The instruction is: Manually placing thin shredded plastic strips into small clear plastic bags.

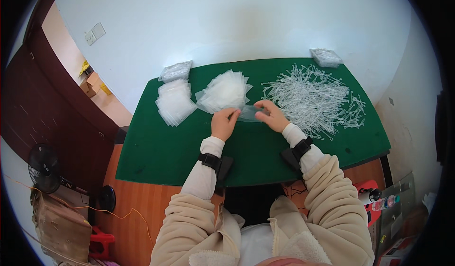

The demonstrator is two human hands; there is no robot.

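Observation:
Between my two hands a small clear plastic bag [248, 114] is stretched just above the green tabletop. My left hand [224, 123] pinches its left end, thumb against fingers. At the other end my right hand [273, 115] grips it, the fingers curled around the edge. Just beyond the hands lies a fanned pile of clear bags [222, 91]. Farther left is a second, flatter stack of clear bags [174, 102]. To the right of my right hand spreads a large heap of thin clear plastic sticks with looped ends [308, 97].
Wrapped clear packs stand at the table's back left [176, 71] and back right [326, 57], near the white wall. The green table [189, 164] has a curved front edge. A black fan [43, 167] and cardboard box [60, 225] are at left; a bottle [386, 202] sits lower right.

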